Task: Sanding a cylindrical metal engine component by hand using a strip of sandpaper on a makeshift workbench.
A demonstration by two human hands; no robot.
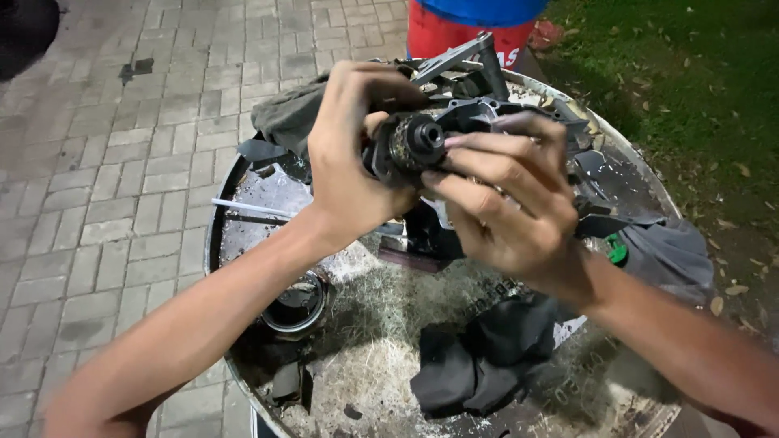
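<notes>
left hand (349,154) wrapped round greasy engine part (418,142), held up over drum | right hand (507,203) fingers pinching its round hub from front | below: rusty drum top (365,341), black rag (479,357), grey cloth (669,251), white stick (251,208)

Drum top (389,357): carries everything, paving to its left, grass to its right.
Engine part (422,142): held above the drum's middle, between left hand (353,162) and right hand (507,203).
Round opening (296,304): in the drum top, under the left forearm.
Near cloth (479,357): on the drum, below the right wrist.
Far cloth (288,113): behind the left hand.
Container (462,28): beyond the drum's far rim.
</notes>
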